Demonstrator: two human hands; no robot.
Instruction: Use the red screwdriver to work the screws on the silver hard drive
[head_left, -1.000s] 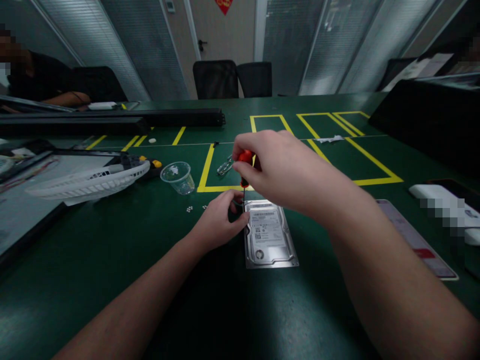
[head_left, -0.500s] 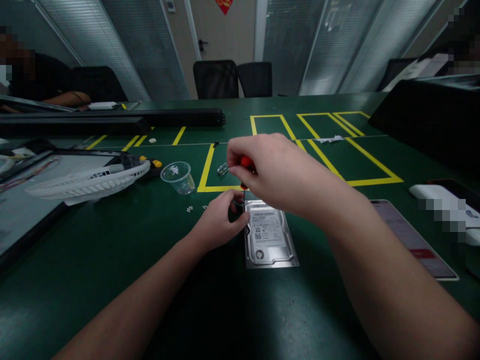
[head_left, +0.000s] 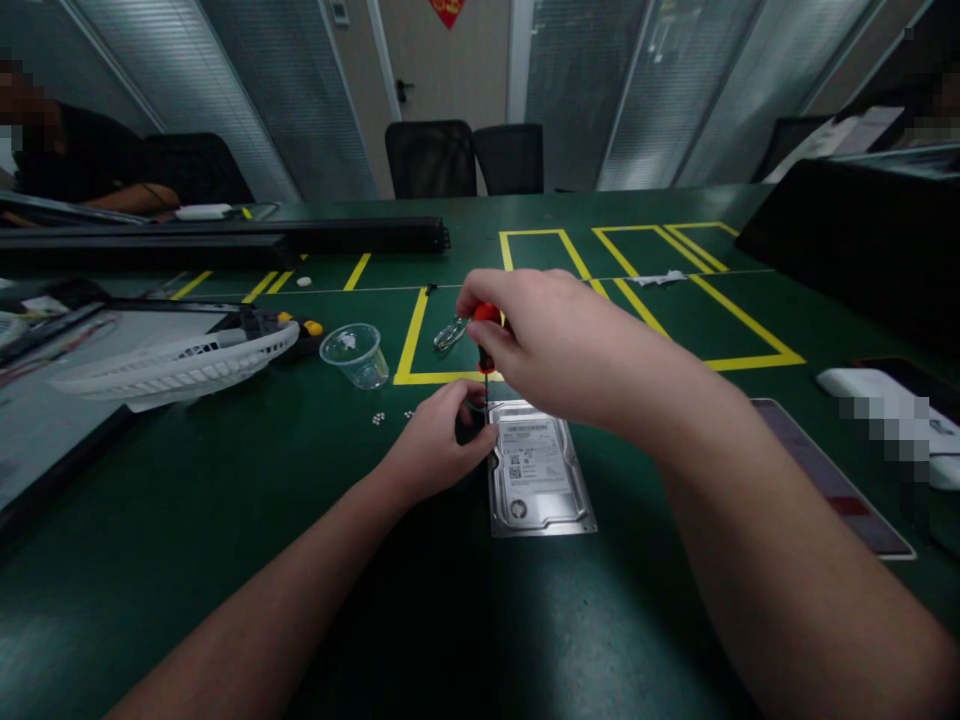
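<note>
A silver hard drive [head_left: 536,475] with a white label lies flat on the green table. My right hand [head_left: 536,330] grips the red and black handle of a screwdriver [head_left: 487,350] from above. The shaft points straight down at the drive's far left corner. My left hand [head_left: 450,430] is curled at that same corner, with thumb and forefinger on either side of the shaft and the thumb against the drive's edge. Its other fingertips are hidden. Tiny screws [head_left: 379,418] lie in a small group left of this hand.
A clear plastic cup [head_left: 354,355] stands left of the drive. Beyond my hands lies a small shiny bundle [head_left: 450,335]. A white curved part [head_left: 180,365] rests on a flat panel at left. A tablet [head_left: 832,480] lies at right. Another person [head_left: 75,150] sits at far left.
My right hand has turned a little around the screwdriver, so more of its red and black handle shows. My left hand and the hard drive have stayed put.
</note>
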